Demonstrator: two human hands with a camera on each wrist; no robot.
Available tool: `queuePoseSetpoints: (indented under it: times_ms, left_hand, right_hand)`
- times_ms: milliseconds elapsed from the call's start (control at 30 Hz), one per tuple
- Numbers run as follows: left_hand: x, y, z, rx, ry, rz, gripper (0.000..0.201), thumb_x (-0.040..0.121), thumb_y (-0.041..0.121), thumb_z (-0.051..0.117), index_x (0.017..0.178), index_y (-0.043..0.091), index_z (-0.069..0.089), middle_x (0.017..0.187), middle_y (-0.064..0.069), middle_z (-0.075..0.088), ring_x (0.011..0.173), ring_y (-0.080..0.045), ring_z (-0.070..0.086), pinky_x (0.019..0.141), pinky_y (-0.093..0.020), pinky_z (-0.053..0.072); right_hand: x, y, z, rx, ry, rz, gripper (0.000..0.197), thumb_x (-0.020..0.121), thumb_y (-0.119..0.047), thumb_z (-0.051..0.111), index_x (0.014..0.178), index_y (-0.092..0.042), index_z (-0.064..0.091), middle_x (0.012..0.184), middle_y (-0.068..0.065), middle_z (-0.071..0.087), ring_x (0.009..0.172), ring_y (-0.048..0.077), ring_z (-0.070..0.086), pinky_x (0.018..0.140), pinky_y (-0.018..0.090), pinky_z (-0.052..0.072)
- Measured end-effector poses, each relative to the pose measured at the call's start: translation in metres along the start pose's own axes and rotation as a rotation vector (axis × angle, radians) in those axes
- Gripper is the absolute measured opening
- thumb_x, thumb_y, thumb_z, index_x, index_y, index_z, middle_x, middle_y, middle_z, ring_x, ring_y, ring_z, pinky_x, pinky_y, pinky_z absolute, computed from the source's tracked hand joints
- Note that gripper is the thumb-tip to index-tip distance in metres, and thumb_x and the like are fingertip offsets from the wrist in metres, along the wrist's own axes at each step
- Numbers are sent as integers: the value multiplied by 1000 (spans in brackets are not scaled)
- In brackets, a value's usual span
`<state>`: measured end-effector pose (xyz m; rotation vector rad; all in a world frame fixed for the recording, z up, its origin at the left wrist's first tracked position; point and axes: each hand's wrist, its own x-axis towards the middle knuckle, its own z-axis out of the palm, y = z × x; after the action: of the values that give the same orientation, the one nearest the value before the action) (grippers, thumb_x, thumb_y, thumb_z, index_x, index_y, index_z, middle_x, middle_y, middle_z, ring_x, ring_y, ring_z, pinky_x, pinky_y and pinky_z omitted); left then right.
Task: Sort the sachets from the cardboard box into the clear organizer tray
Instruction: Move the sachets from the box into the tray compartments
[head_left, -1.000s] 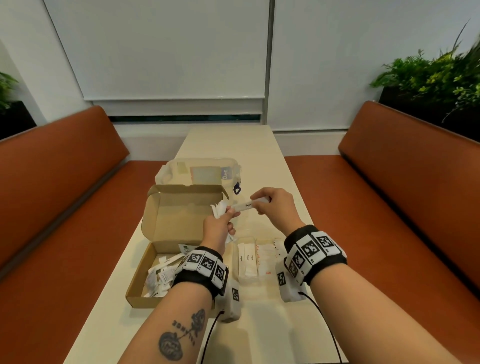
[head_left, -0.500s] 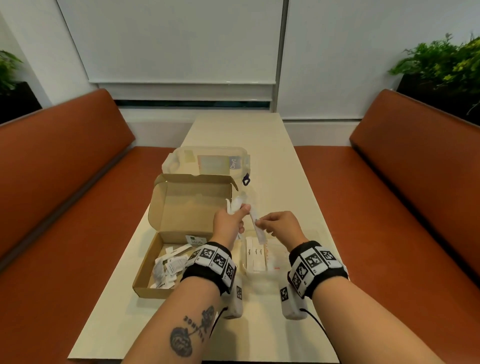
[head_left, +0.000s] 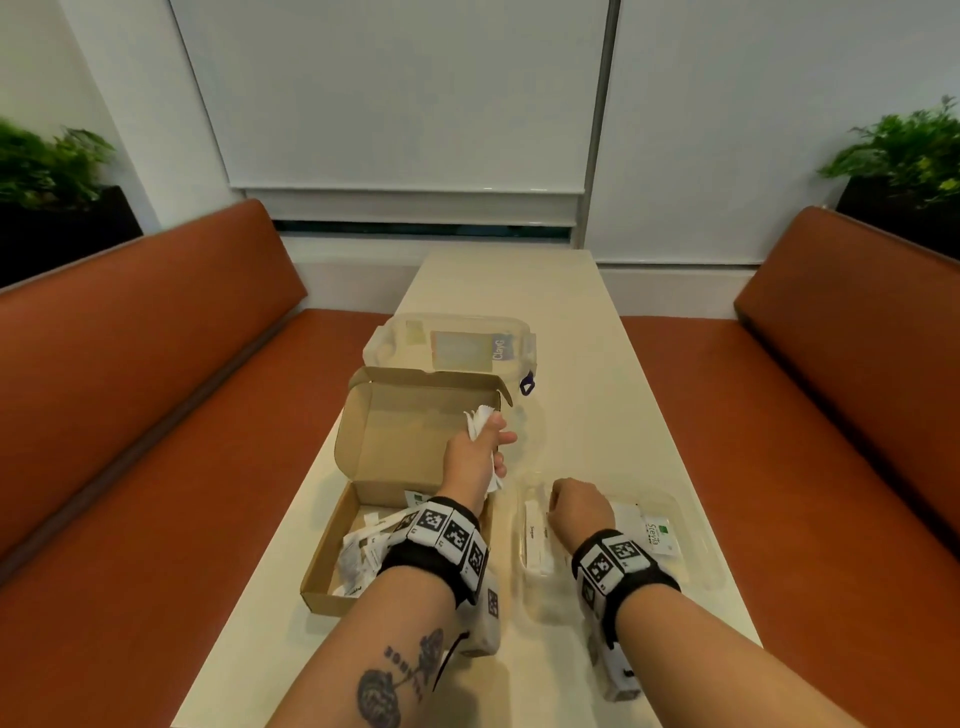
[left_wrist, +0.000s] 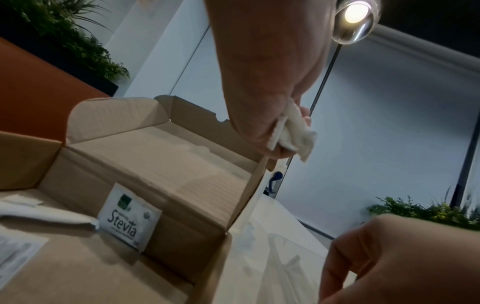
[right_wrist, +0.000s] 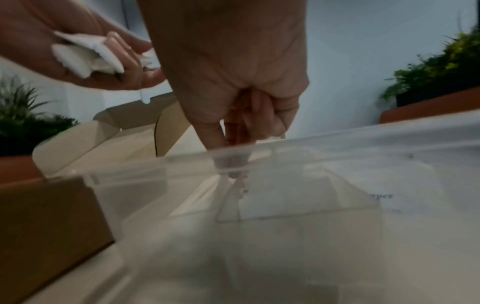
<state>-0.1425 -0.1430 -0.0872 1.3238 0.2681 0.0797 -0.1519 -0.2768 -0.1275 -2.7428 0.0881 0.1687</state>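
The open brown cardboard box (head_left: 363, 499) on the pale desk (head_left: 597, 364) holds white paper sachets (head_left: 363, 551) (one says Stevia). The left hand (head_left: 475, 452) grips a white bunch of sachets (head_left: 480, 423) above it. The right hand (head_left: 579, 509), fingers curled, dips into the clear plastic organizer tray (head_left: 696, 566), which holds more sachets; I cannot tell what it holds.

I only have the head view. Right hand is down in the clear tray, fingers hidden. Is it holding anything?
Observer: Right wrist view shows the right hand with fingertips pinched together, dipped below the clear organizer tray rim. What they pinch is too blurred to tell.
Operator: Left hand?
Observer: The left hand grips a bunch of white sachets, fingers curled round them.
Operator: Anything readable in the cardboard box?
Observer: Left wrist view shows a Stevia sachet leaning against the cardboard box back wall.
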Motion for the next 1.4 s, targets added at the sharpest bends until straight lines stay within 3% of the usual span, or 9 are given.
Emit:
queuePoseSetpoints:
  times_ms: [200, 367, 733, 833, 1000, 1100, 1200, 1333, 1400]
  left_hand:
    - [0, -4, -3, 8, -9, -6, 23, 98, 28, 51, 99, 7, 59, 89, -8, 68, 40, -7, 41, 45, -21, 40]
    - [-1, -10, 0, 17, -26, -32, 21, 98, 29, 50, 96, 10, 58, 86, -7, 67, 41, -7, 41, 44, -21, 39]
    - [-12, -10, 11, -138, -91, -128, 26, 103, 27, 35, 95, 9, 51, 78, -6, 53, 55, -11, 43, 49, -20, 43]
    - [-14, -10, 10, -190, -107, -122, 23, 103, 24, 38, 95, 10, 54, 81, -4, 53, 66, -11, 49, 64, -23, 47]
    - [-17, -11, 12, -227, -114, -89, 22, 100, 21, 44, 112, 8, 57, 103, -5, 64, 102, -18, 60, 87, -31, 50]
    - [-18, -11, 17, -267, -126, -120, 26, 100, 23, 45, 119, 7, 56, 106, -5, 65, 95, -17, 64, 73, -31, 57]
    - [-19, -11, 21, -294, -120, -139, 26, 102, 25, 40, 113, 6, 54, 100, -9, 63, 87, -21, 64, 69, -33, 55]
    - [-19, -17, 20, -290, -106, -141, 28, 102, 26, 38, 112, 4, 51, 91, -11, 62, 77, -20, 64, 58, -29, 56]
    - [-19, -21, 20, -278, -104, -134, 28, 102, 26, 38, 111, 3, 50, 89, -12, 61, 71, -18, 65, 55, -26, 56]
  right_hand:
    - [7, -1, -4, -170, -25, -65, 26, 89, -1, 46, 108, -7, 62, 114, 11, 58, 102, 27, 59, 86, 31, 49]
    - [7, 6, -10, -296, -66, -151, 32, 92, -11, 52, 121, -19, 62, 125, 8, 48, 115, 27, 49, 94, 32, 47]
    - [0, 17, -1, -315, -83, -142, 34, 86, -34, 62, 119, -25, 63, 125, 6, 43, 115, 25, 41, 91, 31, 46]
    - [0, 16, -7, -84, -32, -111, 29, 88, -33, 61, 114, -21, 65, 118, 5, 52, 109, 21, 51, 89, 30, 46]
    - [-10, -5, -32, 671, 101, -133, 28, 91, -34, 58, 75, -12, 64, 70, 1, 66, 59, 8, 55, 57, 19, 43]
    - [-18, -18, -40, 825, 23, -180, 22, 82, -35, 70, 73, -16, 61, 67, -3, 61, 62, 7, 55, 60, 19, 45]
    - [-21, -21, -42, 822, 8, -177, 17, 76, -18, 76, 80, -14, 60, 68, -6, 56, 68, 11, 53, 65, 23, 48]
    - [-22, -17, -38, 794, -10, -210, 22, 73, -7, 75, 89, -9, 61, 87, -10, 62, 68, 6, 52, 67, 14, 49]
    - [-23, -15, -35, 730, -11, -226, 28, 71, -5, 74, 97, -10, 63, 81, -7, 59, 67, 5, 51, 65, 11, 47]
